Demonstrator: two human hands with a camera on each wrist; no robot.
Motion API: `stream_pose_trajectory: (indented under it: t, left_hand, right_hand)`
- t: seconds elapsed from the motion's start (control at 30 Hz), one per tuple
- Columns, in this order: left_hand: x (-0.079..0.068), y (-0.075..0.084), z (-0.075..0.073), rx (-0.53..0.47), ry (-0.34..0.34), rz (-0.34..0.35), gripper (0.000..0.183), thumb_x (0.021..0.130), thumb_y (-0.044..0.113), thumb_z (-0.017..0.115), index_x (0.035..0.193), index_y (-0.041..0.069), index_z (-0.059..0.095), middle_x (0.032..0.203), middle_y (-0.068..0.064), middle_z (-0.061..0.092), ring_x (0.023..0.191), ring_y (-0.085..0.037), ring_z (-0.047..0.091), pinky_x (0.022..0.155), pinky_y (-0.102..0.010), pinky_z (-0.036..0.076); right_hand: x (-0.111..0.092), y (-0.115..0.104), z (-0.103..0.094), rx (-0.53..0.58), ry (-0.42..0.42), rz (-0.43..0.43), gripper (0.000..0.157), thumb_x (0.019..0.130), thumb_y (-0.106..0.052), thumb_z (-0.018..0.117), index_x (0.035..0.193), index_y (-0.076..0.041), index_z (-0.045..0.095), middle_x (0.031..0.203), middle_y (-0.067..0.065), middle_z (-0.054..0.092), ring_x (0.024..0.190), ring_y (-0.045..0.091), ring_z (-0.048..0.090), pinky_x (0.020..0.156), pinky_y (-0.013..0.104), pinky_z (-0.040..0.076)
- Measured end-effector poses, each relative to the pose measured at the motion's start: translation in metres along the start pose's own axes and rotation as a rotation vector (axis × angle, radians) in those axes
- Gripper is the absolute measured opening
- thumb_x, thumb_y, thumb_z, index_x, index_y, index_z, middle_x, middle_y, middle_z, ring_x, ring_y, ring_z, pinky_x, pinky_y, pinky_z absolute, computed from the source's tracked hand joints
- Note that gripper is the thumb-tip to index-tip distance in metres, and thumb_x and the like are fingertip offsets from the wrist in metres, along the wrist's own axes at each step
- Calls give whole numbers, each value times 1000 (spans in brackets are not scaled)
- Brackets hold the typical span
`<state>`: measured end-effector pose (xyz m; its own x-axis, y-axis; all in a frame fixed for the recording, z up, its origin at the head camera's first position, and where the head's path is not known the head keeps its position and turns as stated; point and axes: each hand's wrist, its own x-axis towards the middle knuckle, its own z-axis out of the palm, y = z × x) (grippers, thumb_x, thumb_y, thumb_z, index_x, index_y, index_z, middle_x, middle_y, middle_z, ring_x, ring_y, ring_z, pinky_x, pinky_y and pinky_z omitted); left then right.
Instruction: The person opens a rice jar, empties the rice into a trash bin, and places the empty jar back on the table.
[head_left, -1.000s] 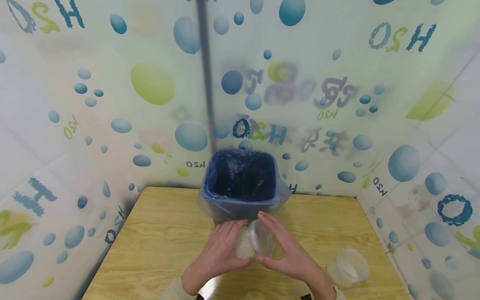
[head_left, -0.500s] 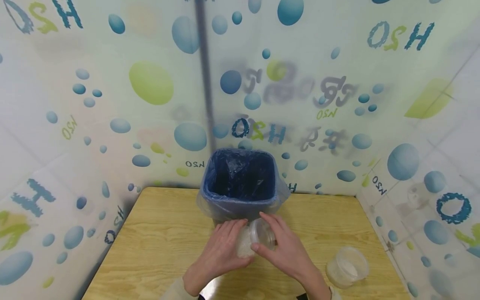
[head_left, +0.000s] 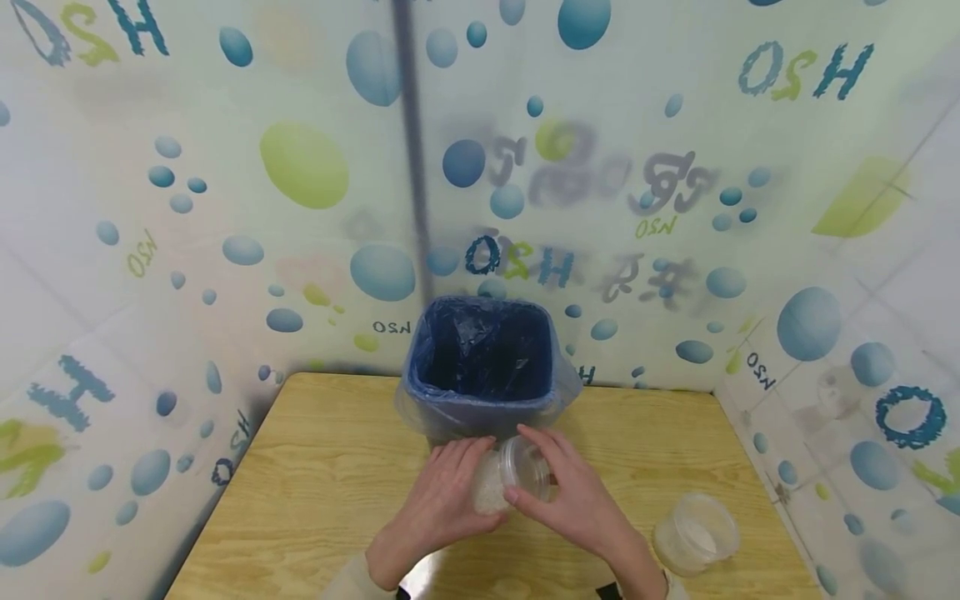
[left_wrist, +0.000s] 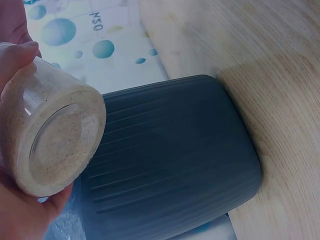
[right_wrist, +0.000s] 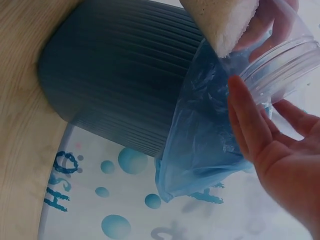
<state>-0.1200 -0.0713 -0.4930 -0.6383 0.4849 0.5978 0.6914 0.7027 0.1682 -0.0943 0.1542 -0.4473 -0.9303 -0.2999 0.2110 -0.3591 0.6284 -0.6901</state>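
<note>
A clear jar (head_left: 491, 490) of pale, fine grains is held on its side just in front of the bin. My left hand (head_left: 442, 492) grips its body, and the round base (left_wrist: 62, 145) faces the left wrist camera. Around the jar's clear ringed end (right_wrist: 285, 62) curl the fingers and thumb of my right hand (head_left: 573, 496). The grains (right_wrist: 225, 25) lie toward the base, leaving the ringed end see-through. Whether a lid sits on that end I cannot tell.
Behind the hands stands a dark bin (left_wrist: 170, 155) lined with a blue bag (head_left: 487, 400). A clear tub (head_left: 697, 533) with something pale in it stands on the wooden table (head_left: 322, 483) at right. Patterned sheets (head_left: 315, 233) rise along the back and sides.
My right thumb has moved up from the jar's lower edge onto its ringed end. The left hand and the jar have hardly moved.
</note>
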Motion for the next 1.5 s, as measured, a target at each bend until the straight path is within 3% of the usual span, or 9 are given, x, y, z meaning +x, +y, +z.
stream_pose_trajectory:
  t: [0.4,0.7,0.83,0.93,1.07,1.2,1.4,1.5]
  left_hand:
    - [0,-1,-1,-9,-9,8,98,54,53,95,132,6,59,119,-7,67,107,-24,65,87,-42,54]
    - [0,-1,-2,-19,-49,-7,98,55,54,95,133,7,59,121,-7,67,109,-23,64,88,-42,54]
    - [0,-1,-2,-25,-51,-13,99,55,55,95,133,6,59,121,-6,67,109,-23,64,88,-42,54]
    - [0,-1,-2,-33,-58,-25,99,55,54,95,133,6,58,121,-7,67,109,-23,64,87,-42,54]
    - [-1,-1,-1,-44,-64,-37,98,55,53,95,133,6,58,120,-7,67,108,-23,64,86,-43,54]
    - [-3,-1,0,-40,-40,-35,97,54,52,96,132,6,59,119,-7,67,106,-24,64,85,-43,54]
    - [-2,1,2,-6,23,-7,96,54,50,96,131,6,60,117,-7,67,104,-26,65,84,-43,54]
    - [-1,2,4,14,30,2,96,54,51,96,131,6,60,117,-7,67,104,-25,65,83,-42,54]
  right_hand:
    - [-2,10,-7,-5,-16,-235,75,89,-42,81,153,-19,49,151,1,50,134,26,52,97,46,54]
    - [-2,14,-12,10,-91,-288,80,88,-39,82,156,-17,46,161,0,42,145,32,42,102,50,51]
    - [-2,16,-11,-4,-79,-314,82,88,-40,82,157,-16,44,164,2,39,146,33,40,103,55,50]
    - [-2,16,-9,25,-54,-290,84,88,-39,82,158,-15,42,163,7,38,143,34,43,97,49,54]
    - [-4,11,-5,95,-26,-146,79,91,-38,79,157,-15,43,157,10,43,131,32,53,85,34,59]
    - [-4,6,-1,80,15,-25,73,94,-44,74,156,-20,45,152,6,48,121,25,60,80,33,60]
    - [-3,1,5,-133,90,-48,74,94,-62,65,156,-26,46,147,5,54,122,26,62,88,48,57]
    - [-2,-1,6,-163,107,-49,74,94,-63,64,155,-25,48,146,4,55,124,28,61,91,53,55]
